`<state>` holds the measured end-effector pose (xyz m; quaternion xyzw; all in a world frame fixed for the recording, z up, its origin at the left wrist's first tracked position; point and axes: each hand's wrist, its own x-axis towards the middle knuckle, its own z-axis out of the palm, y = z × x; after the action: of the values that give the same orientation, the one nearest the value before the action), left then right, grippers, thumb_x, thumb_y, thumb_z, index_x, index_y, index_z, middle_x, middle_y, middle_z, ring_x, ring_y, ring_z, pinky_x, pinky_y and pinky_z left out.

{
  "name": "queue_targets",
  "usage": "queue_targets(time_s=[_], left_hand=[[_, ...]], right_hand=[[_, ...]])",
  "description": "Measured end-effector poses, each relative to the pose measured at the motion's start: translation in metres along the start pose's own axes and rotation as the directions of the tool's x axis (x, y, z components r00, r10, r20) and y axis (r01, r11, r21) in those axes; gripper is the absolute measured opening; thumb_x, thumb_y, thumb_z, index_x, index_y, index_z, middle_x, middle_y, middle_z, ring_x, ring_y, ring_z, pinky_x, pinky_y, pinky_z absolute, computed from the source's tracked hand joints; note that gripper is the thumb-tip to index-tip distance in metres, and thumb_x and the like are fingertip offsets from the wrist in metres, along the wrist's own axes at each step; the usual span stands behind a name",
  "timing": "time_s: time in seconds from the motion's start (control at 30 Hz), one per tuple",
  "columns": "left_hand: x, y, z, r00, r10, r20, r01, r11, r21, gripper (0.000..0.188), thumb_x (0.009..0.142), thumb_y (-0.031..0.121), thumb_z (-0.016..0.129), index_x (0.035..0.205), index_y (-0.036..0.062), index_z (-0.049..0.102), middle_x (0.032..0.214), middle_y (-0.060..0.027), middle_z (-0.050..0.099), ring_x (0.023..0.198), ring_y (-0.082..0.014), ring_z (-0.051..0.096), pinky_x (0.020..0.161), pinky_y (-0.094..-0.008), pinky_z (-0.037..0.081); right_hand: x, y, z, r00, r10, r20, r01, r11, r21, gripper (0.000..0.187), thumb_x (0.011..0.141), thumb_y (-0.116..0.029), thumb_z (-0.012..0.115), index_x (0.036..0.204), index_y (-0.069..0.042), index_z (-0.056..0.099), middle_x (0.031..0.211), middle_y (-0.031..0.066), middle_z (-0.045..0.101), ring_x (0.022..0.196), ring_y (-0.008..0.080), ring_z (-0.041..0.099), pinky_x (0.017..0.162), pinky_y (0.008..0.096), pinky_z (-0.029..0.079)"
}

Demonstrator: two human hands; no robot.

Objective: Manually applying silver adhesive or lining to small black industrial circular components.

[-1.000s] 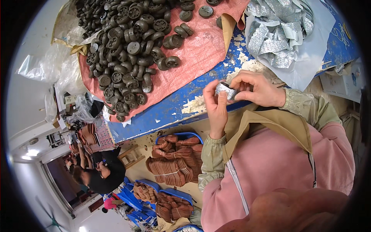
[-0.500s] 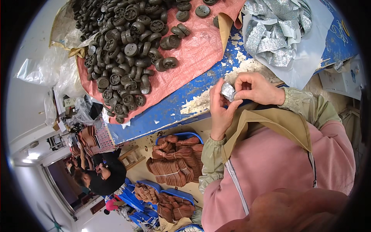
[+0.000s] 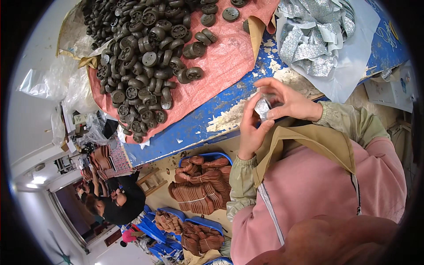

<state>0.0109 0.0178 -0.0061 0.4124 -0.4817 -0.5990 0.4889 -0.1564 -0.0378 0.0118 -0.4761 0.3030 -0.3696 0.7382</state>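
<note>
Between my hands, just past the table's near edge, is a small piece covered in shiny silver foil (image 3: 262,108); what lies under the foil is hidden. My left hand (image 3: 251,128) grips it from the left with fingers and thumb. My right hand (image 3: 291,101) arches over it, the thumb pressed on its near side and the fingers curled round the far side. Beyond my hands, a loose heap of silver foil strips (image 3: 316,48) lies on a white plastic sheet (image 3: 346,73).
Many dark grey small wheels (image 3: 150,58) are piled on a pink woven sheet (image 3: 221,64) across the worn blue table (image 3: 176,139). Below the table stand blue crates with bundled brown sole-like pieces (image 3: 201,190). A person in black (image 3: 126,201) works farther left.
My right fingers have lifted and spread from a pinch into a wider arch over the foil-covered piece. The piece has turned slightly in my left hand.
</note>
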Motion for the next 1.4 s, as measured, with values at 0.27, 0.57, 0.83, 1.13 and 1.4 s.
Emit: queue_targets(time_s=[0.27, 0.57, 0.83, 1.13, 1.4], left_hand=[[0.001, 0.001, 0.009, 0.991, -0.119, 0.054, 0.129, 0.823, -0.553, 0.068, 0.09, 0.059, 0.039, 0.126, 0.0015, 0.043, 0.097, -0.0152, 0.058, 0.076, -0.0184, 0.056, 0.063, -0.0287, 0.043], [0.002, 0.002, 0.009, 0.971, -0.239, 0.012, 0.224, 0.889, -0.4, 0.06, 0.094, 0.056, 0.036, 0.113, 0.0018, 0.052, 0.075, -0.0125, 0.062, 0.056, -0.0113, 0.056, 0.045, -0.0196, 0.04], [0.005, 0.0, 0.01, 0.958, -0.284, 0.029, 0.25, 0.788, -0.563, 0.05, 0.094, 0.054, 0.042, 0.102, 0.0058, 0.056, 0.07, -0.0119, 0.063, 0.053, -0.0141, 0.057, 0.041, -0.0202, 0.038], [0.013, -0.01, 0.014, 0.926, -0.376, -0.01, 0.253, 0.643, -0.723, 0.04, 0.094, 0.045, 0.046, 0.097, 0.0061, 0.057, 0.07, -0.0106, 0.061, 0.044, -0.0167, 0.053, 0.035, -0.0245, 0.039], [0.02, -0.013, 0.018, 0.938, -0.346, -0.01, 0.214, 0.602, -0.77, 0.035, 0.093, 0.044, 0.047, 0.092, 0.0097, 0.054, 0.068, -0.0074, 0.058, 0.039, -0.0155, 0.05, 0.033, -0.0246, 0.035]], right_hand=[[0.01, -0.01, -0.015, 0.961, 0.162, 0.224, -0.195, 0.971, 0.135, 0.043, 0.1, -0.028, 0.044, 0.132, 0.001, 0.047, 0.116, 0.0035, 0.059, 0.083, 0.005, 0.057, 0.074, 0.021, 0.048], [0.022, -0.005, -0.011, 0.851, 0.239, 0.468, -0.243, 0.969, -0.051, 0.038, 0.099, -0.025, 0.044, 0.13, -0.004, 0.052, 0.139, 0.0086, 0.045, 0.1, 0.0116, 0.057, 0.074, 0.0232, 0.05], [0.023, -0.012, -0.007, 0.886, 0.231, 0.403, -0.194, 0.972, -0.13, 0.044, 0.098, -0.028, 0.044, 0.132, 0.0, 0.048, 0.145, 0.0066, 0.037, 0.09, 0.0062, 0.054, 0.063, 0.0166, 0.045], [0.02, 0.002, -0.006, 0.913, 0.144, 0.383, -0.136, 0.99, -0.047, 0.048, 0.098, -0.032, 0.041, 0.13, 0.005, 0.046, 0.143, 0.0097, 0.037, 0.128, 0.0184, 0.04, 0.106, 0.0287, 0.031], [0.014, 0.004, -0.005, 0.938, 0.131, 0.322, -0.115, 0.991, -0.068, 0.048, 0.098, -0.029, 0.039, 0.137, 0.0, 0.039, 0.143, 0.0089, 0.036, 0.127, 0.0181, 0.04, 0.105, 0.0286, 0.032]])
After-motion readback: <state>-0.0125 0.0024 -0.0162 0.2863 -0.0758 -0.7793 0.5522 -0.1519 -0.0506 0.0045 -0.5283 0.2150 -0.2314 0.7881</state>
